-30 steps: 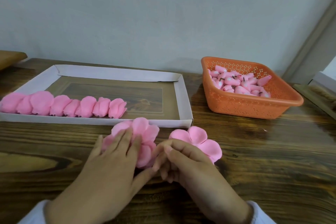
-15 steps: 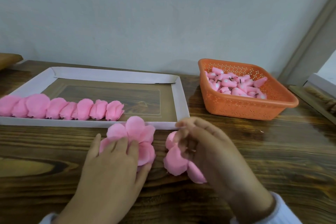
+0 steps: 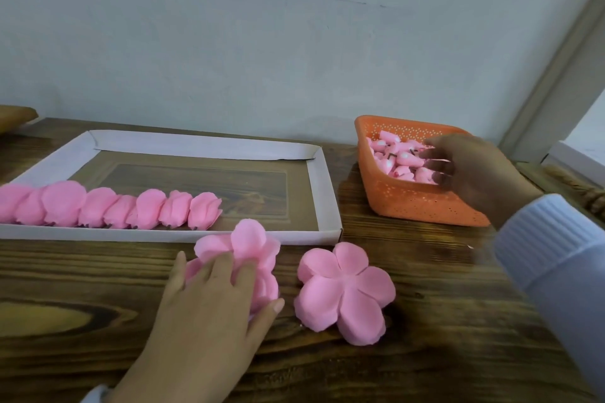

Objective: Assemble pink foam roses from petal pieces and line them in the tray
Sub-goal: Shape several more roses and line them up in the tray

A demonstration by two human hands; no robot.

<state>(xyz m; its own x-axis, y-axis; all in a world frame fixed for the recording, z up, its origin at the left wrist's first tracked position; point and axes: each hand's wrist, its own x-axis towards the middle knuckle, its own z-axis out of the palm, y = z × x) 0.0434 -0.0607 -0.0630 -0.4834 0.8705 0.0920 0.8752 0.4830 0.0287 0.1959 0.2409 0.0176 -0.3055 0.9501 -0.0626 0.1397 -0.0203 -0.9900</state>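
Reaching into the orange basket [image 3: 425,206] for a bud [image 3: 404,159], the right hand [image 3: 474,170] is blurred; can't tell if it grips yet. The left hand [image 3: 209,311] lies flat, fingers [image 3: 222,267] straight, pinning the petal stack [image 3: 248,239] (prob. to stop it shifting). The loose petal piece [image 3: 343,291] sits just beside it, w/ finished roses [image 3: 147,213] lining the tray [image 3: 203,144].

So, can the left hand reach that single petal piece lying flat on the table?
Probably yes. The petal piece lies just beside the left hand, with only bare table between, though that hand is resting on the petal stack.
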